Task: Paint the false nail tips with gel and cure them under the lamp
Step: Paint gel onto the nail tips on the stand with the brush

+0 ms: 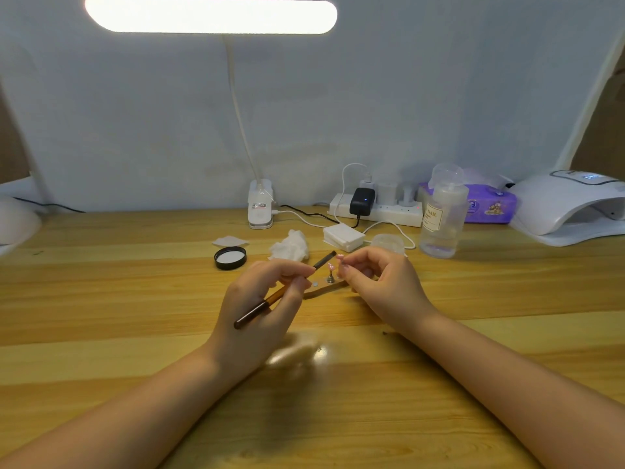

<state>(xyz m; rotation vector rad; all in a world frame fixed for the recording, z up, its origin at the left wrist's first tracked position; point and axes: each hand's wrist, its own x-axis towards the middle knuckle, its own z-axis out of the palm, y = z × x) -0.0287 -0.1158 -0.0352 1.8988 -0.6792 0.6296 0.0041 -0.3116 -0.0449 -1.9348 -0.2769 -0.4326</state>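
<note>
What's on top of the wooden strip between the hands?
On the wooden strip: one small metal stand holding a pink nail tip. The right hand covers its far end.

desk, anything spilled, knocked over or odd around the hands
Nothing spilled. Only loose bits: a black lid lying off its jar and a crumpled tissue behind the left hand, which holds the brush.

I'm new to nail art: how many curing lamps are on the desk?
2. One white curing lamp sits at the far right; part of another shows at the left edge. More may lie outside the view.
</note>
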